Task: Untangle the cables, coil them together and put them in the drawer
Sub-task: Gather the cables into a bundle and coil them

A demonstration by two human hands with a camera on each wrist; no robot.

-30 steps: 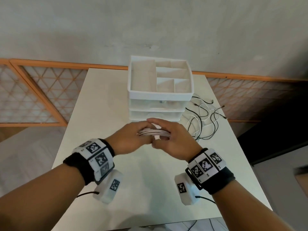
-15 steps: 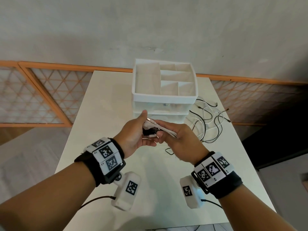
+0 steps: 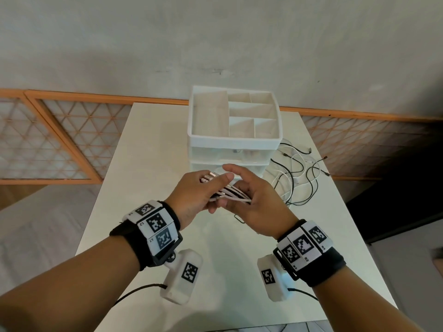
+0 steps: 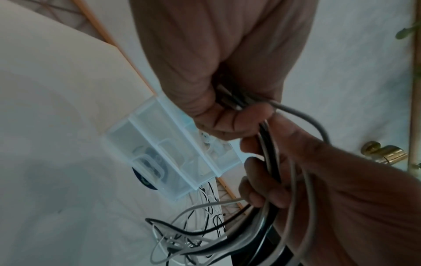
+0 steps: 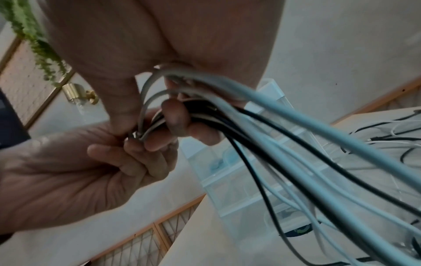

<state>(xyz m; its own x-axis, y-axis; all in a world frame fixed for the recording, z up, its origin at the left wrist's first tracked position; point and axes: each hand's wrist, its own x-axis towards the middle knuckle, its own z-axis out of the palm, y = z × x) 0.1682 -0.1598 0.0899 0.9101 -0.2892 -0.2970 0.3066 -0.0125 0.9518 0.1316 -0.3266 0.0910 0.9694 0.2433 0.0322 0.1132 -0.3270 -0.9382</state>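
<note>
Gripping one bundle of white and black cables above the white table: left hand curled round its near end, thumb laid across the top; right hand closed on the strands from the other side, forefinger stretched out. Just in front of the drawer unit, both drawers shut. Loose cables sprawled on the tabletop right of the unit.
</note>
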